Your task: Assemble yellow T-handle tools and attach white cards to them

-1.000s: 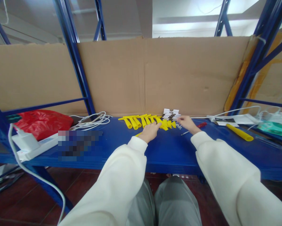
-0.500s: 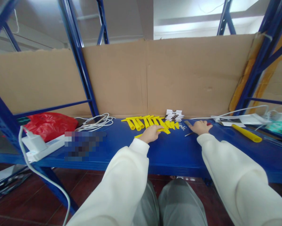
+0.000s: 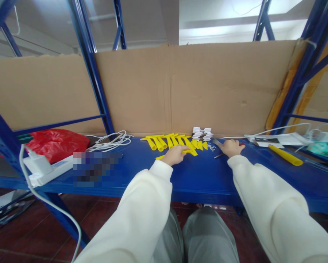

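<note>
My left hand (image 3: 174,155) is closed, its thumb and finger pinching a small yellow piece (image 3: 188,150) just in front of the row of yellow tubes (image 3: 160,144). Small cut yellow pieces (image 3: 200,145) lie at the right end of that row. My right hand (image 3: 231,148) rests on the blue shelf, fingers curled over a tool with a red part (image 3: 242,145). A flat grey metal strip (image 3: 217,143) and a thin grey piece (image 3: 219,156) stick out on its left; whether they belong to the tool I cannot tell.
Stacked white cards (image 3: 202,133) stand behind tiny white bits (image 3: 211,147). A longer yellow tube (image 3: 285,155) lies on the right. On the left are a red bag (image 3: 56,144), a white power strip (image 3: 54,171) and coiled cable (image 3: 113,141). Cardboard (image 3: 196,87) closes the back.
My right hand has drawn its fingers in closer around the red-parted tool. The left hand keeps its pinch in nearly the same place. The view has shifted slightly.
</note>
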Action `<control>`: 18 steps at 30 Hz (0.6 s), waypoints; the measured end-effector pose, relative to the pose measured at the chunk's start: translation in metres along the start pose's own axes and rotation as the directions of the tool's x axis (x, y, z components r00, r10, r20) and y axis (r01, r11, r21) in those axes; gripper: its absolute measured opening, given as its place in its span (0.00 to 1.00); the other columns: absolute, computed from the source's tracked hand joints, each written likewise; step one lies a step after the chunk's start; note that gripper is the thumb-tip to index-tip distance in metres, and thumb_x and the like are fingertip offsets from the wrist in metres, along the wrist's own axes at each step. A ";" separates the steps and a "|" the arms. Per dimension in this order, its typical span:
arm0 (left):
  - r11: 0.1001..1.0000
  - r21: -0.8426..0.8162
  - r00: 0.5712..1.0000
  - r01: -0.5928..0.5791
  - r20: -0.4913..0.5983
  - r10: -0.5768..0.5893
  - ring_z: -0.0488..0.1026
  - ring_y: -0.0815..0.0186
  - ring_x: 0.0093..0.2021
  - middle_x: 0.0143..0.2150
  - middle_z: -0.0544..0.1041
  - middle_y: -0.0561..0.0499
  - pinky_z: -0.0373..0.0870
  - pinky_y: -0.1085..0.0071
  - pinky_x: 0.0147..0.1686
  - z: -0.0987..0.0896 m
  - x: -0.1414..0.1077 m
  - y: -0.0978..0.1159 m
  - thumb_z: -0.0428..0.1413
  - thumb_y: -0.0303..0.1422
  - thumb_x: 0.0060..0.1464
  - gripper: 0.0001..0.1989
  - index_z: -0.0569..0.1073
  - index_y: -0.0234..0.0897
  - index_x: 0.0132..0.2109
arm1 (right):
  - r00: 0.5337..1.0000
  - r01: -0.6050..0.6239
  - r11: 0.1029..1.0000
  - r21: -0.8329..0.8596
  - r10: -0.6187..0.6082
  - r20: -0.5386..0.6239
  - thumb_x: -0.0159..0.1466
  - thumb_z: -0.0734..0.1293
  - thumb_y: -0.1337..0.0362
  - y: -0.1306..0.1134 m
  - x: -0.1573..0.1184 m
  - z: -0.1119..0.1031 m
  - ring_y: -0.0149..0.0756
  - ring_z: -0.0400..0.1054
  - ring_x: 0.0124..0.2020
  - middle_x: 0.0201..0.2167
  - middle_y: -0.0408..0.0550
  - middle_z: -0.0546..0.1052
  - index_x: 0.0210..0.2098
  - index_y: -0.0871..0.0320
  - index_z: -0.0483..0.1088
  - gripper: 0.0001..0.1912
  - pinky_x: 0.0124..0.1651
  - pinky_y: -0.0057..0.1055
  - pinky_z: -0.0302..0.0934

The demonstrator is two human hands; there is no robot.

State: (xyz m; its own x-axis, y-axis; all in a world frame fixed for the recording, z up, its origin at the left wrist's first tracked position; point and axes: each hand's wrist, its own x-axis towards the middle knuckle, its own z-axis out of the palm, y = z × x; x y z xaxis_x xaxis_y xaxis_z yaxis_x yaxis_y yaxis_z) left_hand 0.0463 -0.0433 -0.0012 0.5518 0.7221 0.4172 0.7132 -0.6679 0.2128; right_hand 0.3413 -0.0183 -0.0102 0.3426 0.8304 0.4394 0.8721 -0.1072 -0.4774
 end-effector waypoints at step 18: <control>1.000 0.001 1.000 0.013 0.002 -0.013 0.76 0.58 0.58 0.57 0.80 0.47 0.69 0.62 0.61 0.001 0.000 0.000 0.55 0.29 0.62 0.18 0.78 0.41 0.57 | 0.997 -0.073 0.960 -0.269 0.060 -0.055 0.68 0.64 0.52 -0.010 -0.009 -0.003 0.61 0.64 0.56 0.49 0.70 0.77 0.41 0.64 0.79 0.21 0.58 0.63 0.49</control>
State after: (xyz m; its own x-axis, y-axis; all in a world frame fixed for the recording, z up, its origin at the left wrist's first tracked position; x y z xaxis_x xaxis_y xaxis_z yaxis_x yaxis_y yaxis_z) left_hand 0.0469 -0.0429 -0.0014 0.5435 0.7312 0.4123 0.7208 -0.6583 0.2172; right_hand 0.3305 -0.0260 -0.0069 0.4135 0.7908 0.4512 0.9064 -0.3107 -0.2860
